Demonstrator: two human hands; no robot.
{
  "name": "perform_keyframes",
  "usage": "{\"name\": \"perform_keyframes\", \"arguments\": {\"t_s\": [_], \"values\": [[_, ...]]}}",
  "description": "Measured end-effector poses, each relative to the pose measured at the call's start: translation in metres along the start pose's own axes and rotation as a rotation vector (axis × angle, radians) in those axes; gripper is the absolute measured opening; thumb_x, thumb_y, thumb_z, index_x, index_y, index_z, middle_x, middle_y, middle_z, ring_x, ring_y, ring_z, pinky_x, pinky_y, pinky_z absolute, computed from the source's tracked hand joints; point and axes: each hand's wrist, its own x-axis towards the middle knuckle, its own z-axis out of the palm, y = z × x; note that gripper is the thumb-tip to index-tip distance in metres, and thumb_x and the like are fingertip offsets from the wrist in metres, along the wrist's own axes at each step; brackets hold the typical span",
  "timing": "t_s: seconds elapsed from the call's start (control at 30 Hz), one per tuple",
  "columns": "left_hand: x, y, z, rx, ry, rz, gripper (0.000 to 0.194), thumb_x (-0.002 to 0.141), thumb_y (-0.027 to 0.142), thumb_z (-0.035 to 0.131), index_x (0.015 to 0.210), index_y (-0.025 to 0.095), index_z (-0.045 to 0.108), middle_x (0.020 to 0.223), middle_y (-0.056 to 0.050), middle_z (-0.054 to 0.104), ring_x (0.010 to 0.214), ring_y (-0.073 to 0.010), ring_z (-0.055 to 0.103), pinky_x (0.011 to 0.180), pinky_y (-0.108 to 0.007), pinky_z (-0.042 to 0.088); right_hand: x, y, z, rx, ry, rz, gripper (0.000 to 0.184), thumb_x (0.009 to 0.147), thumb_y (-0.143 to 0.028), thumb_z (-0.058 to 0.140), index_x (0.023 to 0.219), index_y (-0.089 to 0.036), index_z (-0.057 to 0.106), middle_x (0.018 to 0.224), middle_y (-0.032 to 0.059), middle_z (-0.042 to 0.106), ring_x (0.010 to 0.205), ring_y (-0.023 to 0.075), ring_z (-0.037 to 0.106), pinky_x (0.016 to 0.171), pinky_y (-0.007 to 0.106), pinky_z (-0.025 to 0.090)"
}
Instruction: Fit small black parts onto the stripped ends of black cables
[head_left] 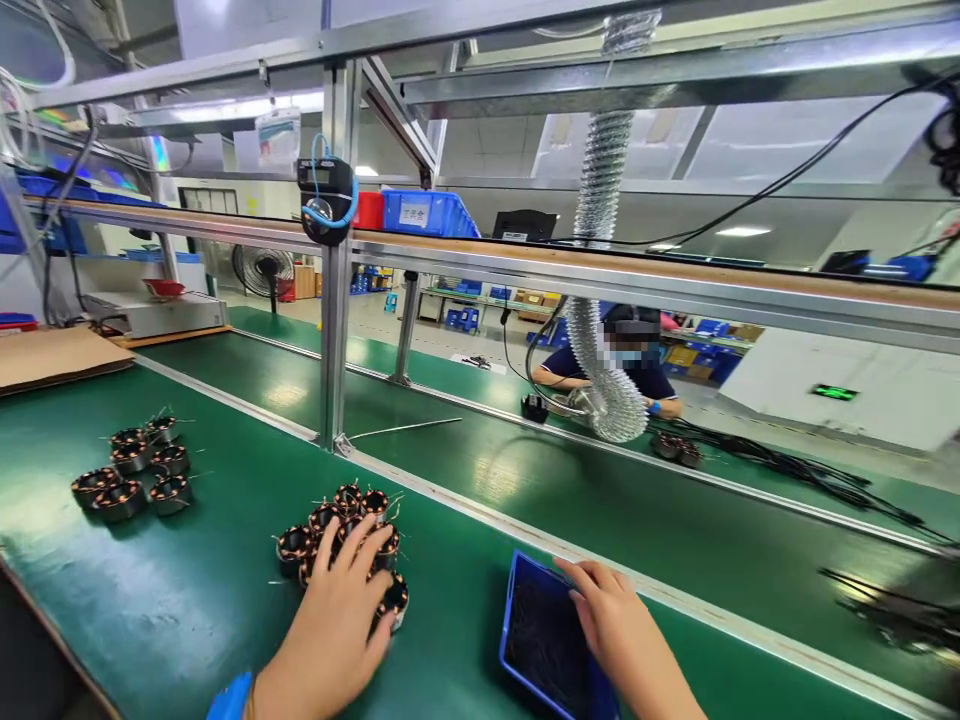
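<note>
Several ring-shaped motor stators [292, 545], black with copper windings and thin wire ends, stand in a cluster on the green bench top. Over the cluster lies my left hand [341, 600], palm down with its fingers spread, partly hiding the stators beneath. At the right, a blue plastic bin [507, 630] holds a dark mass of thin pieces that I cannot make out singly. My right hand [611, 620] reaches over the bin's right side, its fingers bent near the rim. Whether those fingertips pinch anything is not clear.
A second group of stators [120, 500] sits at the left. An aluminium post [337, 300] and rail stand behind my hands. Beyond hangs a flexible silver duct [600, 200], with a person [660, 375] seated behind it. Black cables [795, 465] lie on the right.
</note>
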Motion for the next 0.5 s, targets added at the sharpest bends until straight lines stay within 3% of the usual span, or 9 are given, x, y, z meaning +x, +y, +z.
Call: {"name": "perform_keyframes", "arguments": {"t_s": [0.07, 0.17, 0.3, 0.4, 0.5], "values": [[-0.006, 0.01, 0.01, 0.061, -0.029, 0.114, 0.021, 0.083, 0.017, 0.054, 0.094, 0.023, 0.071, 0.149, -0.009, 0.049, 0.144, -0.0351, 0.032, 0.118, -0.066, 0.019, -0.016, -0.008, -0.006, -0.032, 0.024, -0.038, 0.03, 0.092, -0.022, 0.051, 0.111, -0.023, 0.074, 0.102, 0.0113, 0.071, 0.092, 0.0279, 0.066, 0.081, 0.04, 0.05], [-0.004, 0.022, 0.025, 0.073, -0.058, 0.153, 0.028, 0.087, 0.009, 0.047, 0.095, 0.02, 0.071, 0.138, -0.011, 0.059, 0.139, -0.0322, 0.042, 0.117, -0.062, 0.027, -0.03, -0.029, -0.007, -0.038, -0.06, -0.033, 0.017, 0.086, -0.022, 0.061, 0.093, -0.025, 0.077, 0.088, 0.008, 0.073, 0.085, 0.0275, 0.065, 0.074, 0.038, 0.045], [-0.002, 0.045, 0.026, -0.1, -0.183, 0.194, 0.014, 0.089, 0.014, 0.055, 0.095, 0.021, 0.066, 0.114, -0.006, 0.067, 0.112, -0.027, 0.061, 0.104, -0.052, 0.046, -0.037, -0.04, -0.001, 0.005, -0.053, 0.063, 0.02, 0.087, -0.016, 0.056, 0.08, -0.022, 0.074, 0.078, 0.0067, 0.073, 0.079, 0.0258, 0.065, 0.072, 0.036, 0.044], [-0.008, 0.061, 0.019, -0.266, -0.245, 0.181, 0.014, 0.082, 0.019, 0.067, 0.095, 0.022, 0.063, 0.116, -0.006, 0.063, 0.103, -0.0258, 0.06, 0.085, -0.041, 0.055, -0.042, -0.033, -0.002, 0.059, 0.014, 0.132, 0.026, 0.092, -0.018, 0.047, 0.088, -0.021, 0.072, 0.088, 0.0078, 0.074, 0.083, 0.0253, 0.067, 0.075, 0.037, 0.049], [-0.018, 0.066, 0.022, -0.403, -0.212, 0.23, 0.022, 0.076, 0.014, 0.066, 0.095, 0.023, 0.06, 0.119, -0.006, 0.061, 0.106, -0.0243, 0.059, 0.09, -0.037, 0.054, -0.054, -0.031, -0.005, 0.11, 0.093, 0.181, 0.031, 0.098, -0.02, 0.037, 0.104, -0.021, 0.068, 0.104, 0.0085, 0.073, 0.092, 0.0213, 0.07, 0.08, 0.032, 0.054]]}}
